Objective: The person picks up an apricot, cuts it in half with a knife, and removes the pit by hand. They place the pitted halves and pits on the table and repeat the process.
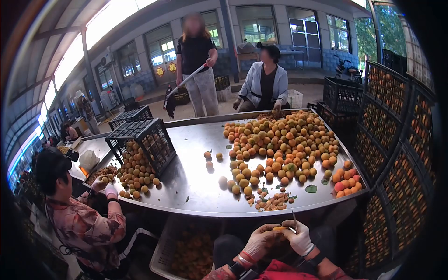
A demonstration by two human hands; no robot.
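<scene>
My left hand point(259, 243), in a soiled white glove, is closed around an apricot point(280, 228), of which a yellow-orange part shows. Close beside it, my right hand point(301, 240), gloved too, grips a small knife point(294, 216) with its thin blade pointing up. Both hands are just off the near edge of the metal table point(196, 177). In front of them on the tabletop are a heap of apricot pits and scraps point(273, 201) and a green leaf point(311, 188). Beyond lies a large pile of apricots point(284, 140).
A white basket point(163, 254) of cut fruit stands below the table at left. Stacked black crates point(380, 121) of apricots rise at right. A tipped crate point(161, 147) spills fruit. One co-worker point(84, 205) sits left, another point(266, 79) across; a standing person point(196, 60) holds a long-handled tool.
</scene>
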